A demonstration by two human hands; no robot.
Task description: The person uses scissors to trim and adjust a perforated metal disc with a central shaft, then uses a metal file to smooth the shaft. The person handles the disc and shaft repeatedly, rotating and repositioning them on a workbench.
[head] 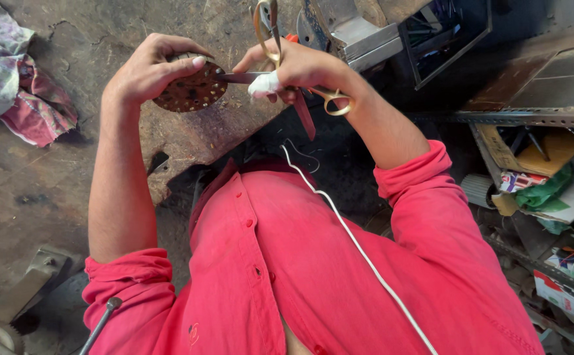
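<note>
Both hands raised, left hand [147, 69] and right hand [300, 66] gripping, elbows bent.

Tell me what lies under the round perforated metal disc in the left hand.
Under the disc is the worn, cracked workbench top. The left hand covers the disc's upper-left edge, so that part and whatever is behind it cannot be seen.
</note>
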